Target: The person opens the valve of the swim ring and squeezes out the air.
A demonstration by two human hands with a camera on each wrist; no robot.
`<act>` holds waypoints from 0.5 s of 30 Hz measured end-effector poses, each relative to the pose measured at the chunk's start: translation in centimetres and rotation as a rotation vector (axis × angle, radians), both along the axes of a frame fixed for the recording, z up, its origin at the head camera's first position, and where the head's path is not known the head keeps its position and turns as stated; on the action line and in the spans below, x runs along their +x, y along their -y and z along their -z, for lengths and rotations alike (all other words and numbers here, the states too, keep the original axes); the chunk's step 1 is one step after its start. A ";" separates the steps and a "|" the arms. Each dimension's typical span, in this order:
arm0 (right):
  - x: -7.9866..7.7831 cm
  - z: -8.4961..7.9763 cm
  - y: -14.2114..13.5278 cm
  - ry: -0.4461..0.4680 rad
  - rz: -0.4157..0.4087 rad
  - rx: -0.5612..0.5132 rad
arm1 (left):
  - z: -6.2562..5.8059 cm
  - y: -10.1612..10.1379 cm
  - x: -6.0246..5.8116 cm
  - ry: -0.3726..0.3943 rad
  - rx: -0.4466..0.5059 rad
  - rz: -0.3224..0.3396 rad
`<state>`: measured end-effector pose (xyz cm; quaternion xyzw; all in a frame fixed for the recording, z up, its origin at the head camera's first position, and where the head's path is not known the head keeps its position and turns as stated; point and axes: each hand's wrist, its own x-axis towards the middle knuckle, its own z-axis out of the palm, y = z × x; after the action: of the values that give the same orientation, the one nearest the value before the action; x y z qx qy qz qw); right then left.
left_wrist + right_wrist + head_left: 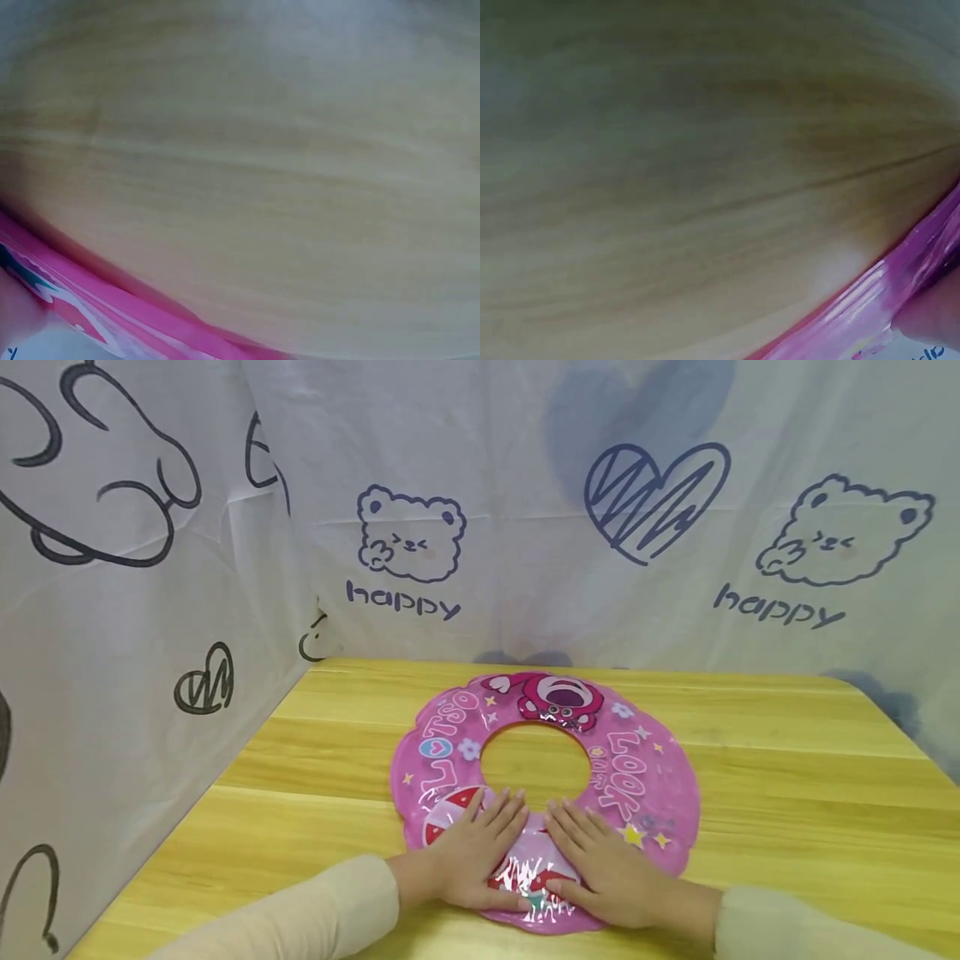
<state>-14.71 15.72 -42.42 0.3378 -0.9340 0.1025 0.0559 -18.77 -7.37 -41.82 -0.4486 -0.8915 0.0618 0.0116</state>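
Note:
A pink swim ring (660,768) printed with a bear, stars, flowers and lettering lies flat on the wooden table, its round hole toward the middle. Both hands rest on the ring's near side with fingers straight and pointing away. My left hand (480,852) covers part of the red and white print; my right hand (607,864) lies just to the right of it. Between the two hands the shiny plastic shows wrinkles and glare. In the left wrist view, the ring's pink edge (127,300) crosses the lower left corner; in the right wrist view, the edge (870,292) runs along the lower right.
The yellow wood-grain table (795,760) extends around the ring on all sides. Behind it hangs a white cloth (525,577) printed with hearts, bears and the word happy. Another stretch of cloth (127,635) borders the table's left edge.

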 end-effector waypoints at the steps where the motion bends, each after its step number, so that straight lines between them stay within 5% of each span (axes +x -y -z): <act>1: 0.0 0.1 0.1 0.010 -0.004 0.005 | 0.1 0.0 0.0 0.004 -0.002 -0.002; 15: 0.0 0.5 -0.1 0.058 -0.020 0.023 | 1.2 1.5 -1.1 0.092 0.110 0.019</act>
<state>-14.75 15.80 -42.95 0.3446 -0.9328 0.1024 0.0238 -19.89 -8.89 -42.98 -0.4580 -0.8889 -0.0082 -0.0042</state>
